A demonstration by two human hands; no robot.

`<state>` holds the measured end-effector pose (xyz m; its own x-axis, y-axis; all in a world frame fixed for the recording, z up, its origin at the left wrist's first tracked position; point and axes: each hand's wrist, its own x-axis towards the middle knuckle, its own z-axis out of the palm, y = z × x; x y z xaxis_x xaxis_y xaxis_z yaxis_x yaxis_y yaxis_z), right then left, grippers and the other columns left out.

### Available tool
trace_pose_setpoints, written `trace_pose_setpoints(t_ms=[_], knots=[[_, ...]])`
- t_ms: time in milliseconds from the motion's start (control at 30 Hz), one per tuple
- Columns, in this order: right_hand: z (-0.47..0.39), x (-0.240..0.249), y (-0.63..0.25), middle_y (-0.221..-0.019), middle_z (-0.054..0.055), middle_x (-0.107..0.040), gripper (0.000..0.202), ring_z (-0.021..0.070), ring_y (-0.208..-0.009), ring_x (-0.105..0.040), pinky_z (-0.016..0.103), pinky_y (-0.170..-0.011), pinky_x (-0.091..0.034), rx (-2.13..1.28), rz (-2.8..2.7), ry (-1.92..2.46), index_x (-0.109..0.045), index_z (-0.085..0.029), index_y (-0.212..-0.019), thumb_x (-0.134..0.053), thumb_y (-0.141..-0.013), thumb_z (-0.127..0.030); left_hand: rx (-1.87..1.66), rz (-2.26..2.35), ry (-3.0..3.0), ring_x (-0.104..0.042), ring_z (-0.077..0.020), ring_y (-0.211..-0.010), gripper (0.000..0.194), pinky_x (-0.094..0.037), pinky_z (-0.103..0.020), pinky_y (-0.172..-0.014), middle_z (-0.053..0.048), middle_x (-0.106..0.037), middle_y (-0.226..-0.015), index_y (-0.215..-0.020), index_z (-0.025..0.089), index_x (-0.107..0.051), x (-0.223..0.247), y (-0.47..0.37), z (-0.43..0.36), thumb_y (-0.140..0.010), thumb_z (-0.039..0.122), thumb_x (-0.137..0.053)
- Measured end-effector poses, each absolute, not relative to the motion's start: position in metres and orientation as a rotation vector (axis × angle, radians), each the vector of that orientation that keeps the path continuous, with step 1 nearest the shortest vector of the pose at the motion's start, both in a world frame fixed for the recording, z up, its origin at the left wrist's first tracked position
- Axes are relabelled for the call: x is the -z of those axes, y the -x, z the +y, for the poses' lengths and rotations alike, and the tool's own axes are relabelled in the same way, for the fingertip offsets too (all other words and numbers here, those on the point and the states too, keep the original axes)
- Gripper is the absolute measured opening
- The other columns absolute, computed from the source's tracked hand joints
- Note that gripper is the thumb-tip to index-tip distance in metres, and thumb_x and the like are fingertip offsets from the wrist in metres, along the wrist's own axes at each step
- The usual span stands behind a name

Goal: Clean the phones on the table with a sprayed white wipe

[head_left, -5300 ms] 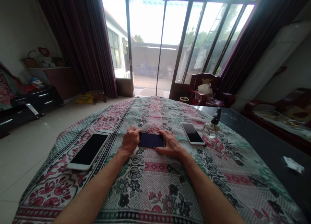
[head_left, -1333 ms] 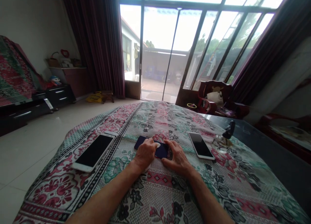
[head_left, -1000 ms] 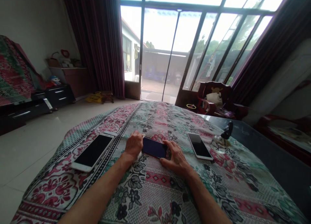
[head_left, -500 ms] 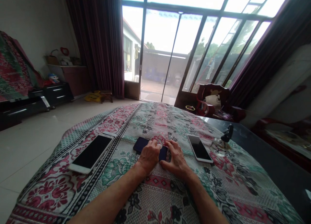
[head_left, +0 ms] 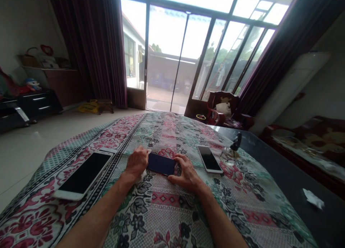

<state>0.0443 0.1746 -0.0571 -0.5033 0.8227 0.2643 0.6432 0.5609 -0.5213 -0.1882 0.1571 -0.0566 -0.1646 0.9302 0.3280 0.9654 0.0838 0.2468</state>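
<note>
A dark blue smartphone [head_left: 161, 164] lies flat on the patterned cloth in front of me. At its left end my left hand [head_left: 137, 162] is closed on a crumpled white tissue [head_left: 143, 175], bits of which stick out at the fingers and under the palm. My right hand [head_left: 184, 171] grips the phone's right end between thumb and fingers. To the left lies a large white phone [head_left: 84, 174] with a black screen, and the edge of another flat item [head_left: 107, 150] shows at its top. A smaller white phone [head_left: 209, 159] rests right of my right hand.
The flowered tablecloth [head_left: 164, 219] covers the surface under the phones. A clear spray bottle [head_left: 229, 155] with a black head stands at the right. Beyond it a dark tabletop [head_left: 280, 176] carries a crumpled white tissue [head_left: 313, 199]. Glass doors [head_left: 172, 68] are ahead.
My left hand has moved left, from over the phone's middle to its left end, uncovering the screen. The right hand stays at the right end. The whole view has shifted rightward.
</note>
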Motion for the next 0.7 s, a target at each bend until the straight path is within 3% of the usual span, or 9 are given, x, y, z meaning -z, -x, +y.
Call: trace_pose_setpoints(t_ms=[567,700], knots=[[0.177,0.063,-0.042,-0.130,0.010,-0.047,0.062,0.0271,-0.121,-0.044,0.041,-0.104,-0.033,-0.435,-2.286,1.177,-0.057,-0.017,-0.113,-0.076,-0.056,-0.033,0.561,-1.950,2.422,-0.053,-0.0179,-0.087,0.027,-0.043,-0.025,-0.075,-0.006,-0.056,-0.092,-0.095,0.024,-0.068,0.049,0.130,0.158,-0.092,0.021,-0.041],[0.175,0.061,-0.043,-0.131,0.010,-0.046,0.060,0.0268,-0.121,-0.044,0.041,-0.103,-0.035,-0.428,-2.303,1.167,-0.056,-0.018,-0.113,-0.075,-0.058,-0.032,0.595,-2.014,2.370,-0.054,-0.0170,-0.085,0.027,-0.043,-0.025,-0.075,-0.006,-0.057,-0.090,-0.089,0.023,-0.069,0.047,0.140,0.160,-0.092,0.021,-0.042]])
